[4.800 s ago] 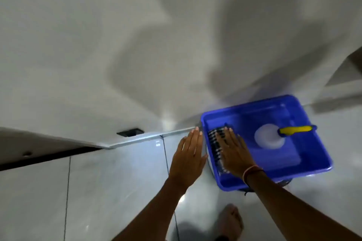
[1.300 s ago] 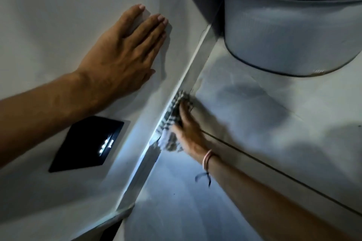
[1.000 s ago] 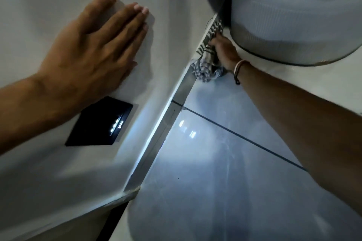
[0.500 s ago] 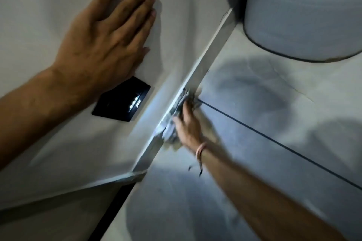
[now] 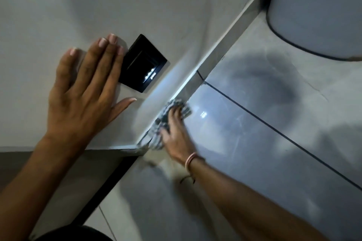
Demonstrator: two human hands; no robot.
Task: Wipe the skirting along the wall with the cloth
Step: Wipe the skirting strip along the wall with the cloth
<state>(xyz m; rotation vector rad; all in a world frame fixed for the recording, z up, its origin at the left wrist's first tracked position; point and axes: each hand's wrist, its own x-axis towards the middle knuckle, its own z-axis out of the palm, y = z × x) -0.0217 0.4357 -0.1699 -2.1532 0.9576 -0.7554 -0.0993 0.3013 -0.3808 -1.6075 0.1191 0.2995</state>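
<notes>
The crumpled grey-and-white checked cloth [image 5: 170, 121] is lying bunched against the narrow pale skirting strip [image 5: 221, 51] right where the wall meets the floor, close to the near corner of that strip. The right hand [image 5: 177, 133] is pressing it flat there, fingers [image 5: 174, 114] stretched forward and lying on top of the fabric rather than curled round it, so the cloth is sitting under and just ahead of the fingertips, with a fold poking out on the wall side and another on the floor side. The picture is blurring around that hand, so how firmly it is gripping is hard to tell.

To do this stroke well, I'd say the pressure wants to be going sideways into the face of the skirting, not down into the glossy grey floor tiles [image 5: 264, 152], with the bunched edge riding the top lip so the ledge is getting cleaned too. Long, overlapping passes look like the sensible way, and the stretch running up toward the rounded pale grey bucket [image 5: 317, 10] appears to need covering.

Out on the plain white wall [image 5: 137, 2], the left hand [image 5: 84, 100] is bracing flat, fingers spread wide and holding nothing, just beside the black square wall plate with small lit dots [image 5: 144, 63].
</notes>
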